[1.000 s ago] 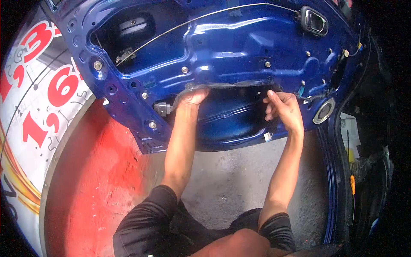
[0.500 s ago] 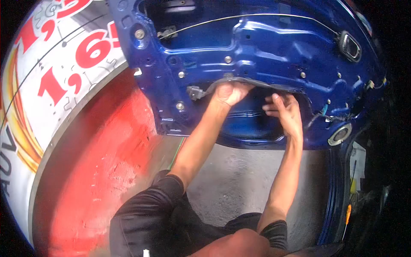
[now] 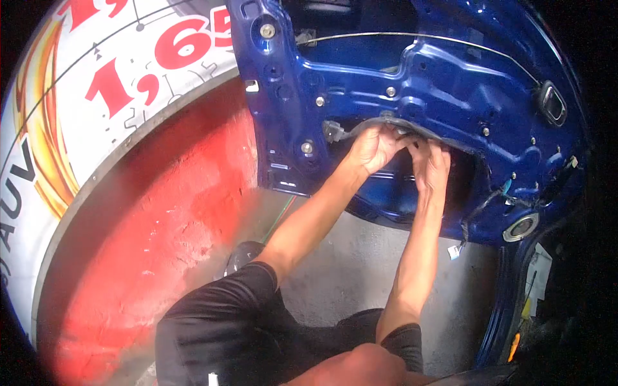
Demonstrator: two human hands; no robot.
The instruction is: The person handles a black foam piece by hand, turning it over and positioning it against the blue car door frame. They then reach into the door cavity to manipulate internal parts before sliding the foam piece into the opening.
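Note:
A bare blue car door (image 3: 360, 83) fills the upper right of the head view, its inner side facing me. Along the top edge of its large lower opening runs a grey wiring harness (image 3: 360, 125), with a connector (image 3: 333, 132) hanging at its left end. My left hand (image 3: 375, 148) reaches up into the opening, fingers closed on the harness. Close beside it, my right hand (image 3: 430, 161) has its fingers bent round the same harness. The fingertips of both hands are partly hidden under the harness and in shadow.
A thin cable (image 3: 399, 34) crosses the upper door to the inner handle (image 3: 552, 103). Lower right are a round speaker-like part (image 3: 520, 227) and a dangling white connector (image 3: 454, 252). A red wall (image 3: 161, 212) and printed banner (image 3: 129, 71) stand left. An orange-handled tool (image 3: 514, 347) is lower right.
My right hand has moved up and left to the harness, beside my left hand. The door now sits further right in view, and the white connector hangs below its edge.

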